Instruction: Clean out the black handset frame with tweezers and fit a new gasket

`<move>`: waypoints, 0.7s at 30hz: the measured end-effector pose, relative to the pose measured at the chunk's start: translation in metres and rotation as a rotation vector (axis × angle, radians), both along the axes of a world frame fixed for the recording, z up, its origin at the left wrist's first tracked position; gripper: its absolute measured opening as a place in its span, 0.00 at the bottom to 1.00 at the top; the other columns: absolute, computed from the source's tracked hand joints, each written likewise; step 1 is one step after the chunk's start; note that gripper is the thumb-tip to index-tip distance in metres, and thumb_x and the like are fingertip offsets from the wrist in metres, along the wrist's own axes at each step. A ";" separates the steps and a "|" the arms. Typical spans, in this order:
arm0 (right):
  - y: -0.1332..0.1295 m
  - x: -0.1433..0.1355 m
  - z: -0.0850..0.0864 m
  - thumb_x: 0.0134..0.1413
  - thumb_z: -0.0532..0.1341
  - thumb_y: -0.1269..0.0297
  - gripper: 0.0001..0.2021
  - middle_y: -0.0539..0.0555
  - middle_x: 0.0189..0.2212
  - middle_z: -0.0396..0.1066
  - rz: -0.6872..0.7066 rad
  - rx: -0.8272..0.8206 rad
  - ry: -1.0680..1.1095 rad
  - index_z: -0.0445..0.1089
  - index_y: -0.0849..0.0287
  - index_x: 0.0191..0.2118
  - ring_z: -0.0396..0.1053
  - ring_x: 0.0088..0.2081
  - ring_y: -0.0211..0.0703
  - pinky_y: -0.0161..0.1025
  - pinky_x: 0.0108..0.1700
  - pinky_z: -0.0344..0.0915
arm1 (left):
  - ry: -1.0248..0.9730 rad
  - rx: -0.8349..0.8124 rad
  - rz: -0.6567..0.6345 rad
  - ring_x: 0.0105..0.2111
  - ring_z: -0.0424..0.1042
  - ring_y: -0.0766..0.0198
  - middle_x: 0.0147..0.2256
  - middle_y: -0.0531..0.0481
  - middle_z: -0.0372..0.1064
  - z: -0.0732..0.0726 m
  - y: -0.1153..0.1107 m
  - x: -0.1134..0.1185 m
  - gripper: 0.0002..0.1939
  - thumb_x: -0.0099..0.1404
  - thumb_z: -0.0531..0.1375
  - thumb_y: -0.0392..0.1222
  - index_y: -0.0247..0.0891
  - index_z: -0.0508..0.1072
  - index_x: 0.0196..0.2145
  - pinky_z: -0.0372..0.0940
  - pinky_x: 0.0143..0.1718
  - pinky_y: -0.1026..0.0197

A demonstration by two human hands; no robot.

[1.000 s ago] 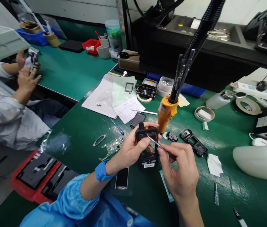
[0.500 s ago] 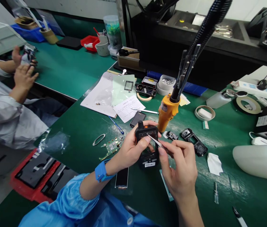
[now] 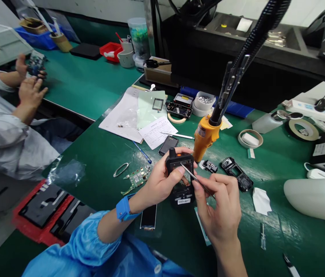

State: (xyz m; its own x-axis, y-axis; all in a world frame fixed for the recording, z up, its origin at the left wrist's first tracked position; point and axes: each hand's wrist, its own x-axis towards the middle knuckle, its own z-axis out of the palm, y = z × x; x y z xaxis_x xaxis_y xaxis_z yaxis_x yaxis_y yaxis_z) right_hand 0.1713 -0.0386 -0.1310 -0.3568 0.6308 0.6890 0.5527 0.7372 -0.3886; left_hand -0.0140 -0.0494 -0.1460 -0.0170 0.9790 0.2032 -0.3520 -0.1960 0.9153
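My left hand (image 3: 164,179) is wrapped round a black handheld device (image 3: 182,192) with a stub antenna and an orange button on top. Its thumb lies across the window of the device. In my right hand (image 3: 221,200) is a pair of metal tweezers (image 3: 195,177), pinched between thumb and fingers. The tips reach the upper part of the window; whether they touch it I cannot tell. Left of my left hand lies a green circuit board (image 3: 138,177). A small display panel (image 3: 148,218) lies under my left wrist. A black housing frame (image 3: 236,174) rests beyond my right hand.
A yellow electric screwdriver (image 3: 205,134) hangs just behind the device. Papers (image 3: 122,115), a blue pen (image 3: 141,152) and a white container (image 3: 316,198) are on the green bench. A co-worker's hands (image 3: 30,90) hold an item at the left. A small screwdriver (image 3: 263,236) lies at right.
The tweezers have turned slightly in my right hand, with their tips still at the top of the window. The co-worker's item has tilted. The whole view has shifted a little.
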 end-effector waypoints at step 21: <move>0.002 0.002 0.003 0.77 0.66 0.70 0.06 0.54 0.42 0.69 -0.038 0.001 -0.027 0.78 0.57 0.54 0.75 0.38 0.40 0.36 0.35 0.76 | 0.026 -0.034 0.037 0.40 0.84 0.59 0.44 0.45 0.83 0.001 0.001 0.000 0.19 0.78 0.68 0.51 0.39 0.75 0.59 0.78 0.38 0.63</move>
State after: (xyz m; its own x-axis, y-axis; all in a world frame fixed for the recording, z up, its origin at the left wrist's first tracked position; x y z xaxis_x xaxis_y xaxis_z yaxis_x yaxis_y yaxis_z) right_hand 0.1738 -0.0366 -0.1281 -0.3507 0.6434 0.6804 0.5907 0.7158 -0.3724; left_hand -0.0139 -0.0480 -0.1448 -0.0485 0.9842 0.1704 -0.3211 -0.1769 0.9304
